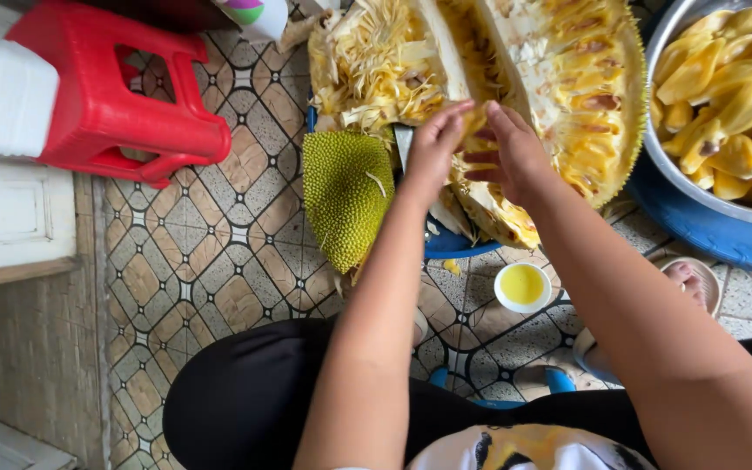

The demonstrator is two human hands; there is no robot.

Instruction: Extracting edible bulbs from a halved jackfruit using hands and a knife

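Over the big cut jackfruit, my left hand and right hand pinch one yellow fruit pod between closed fingers. It sits just above the open fruit. A knife blade pokes up beside my left hand, so I could cut myself. The pod looks sticky and could slip and fall on the tiled floor, not in the metal bowl of pods.

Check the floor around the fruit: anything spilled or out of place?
One small yellow scrap lies loose on the patterned tile floor, just below the blue tray, near the small white bowl of yellow liquid. That bowl stands upright, nothing spilled.
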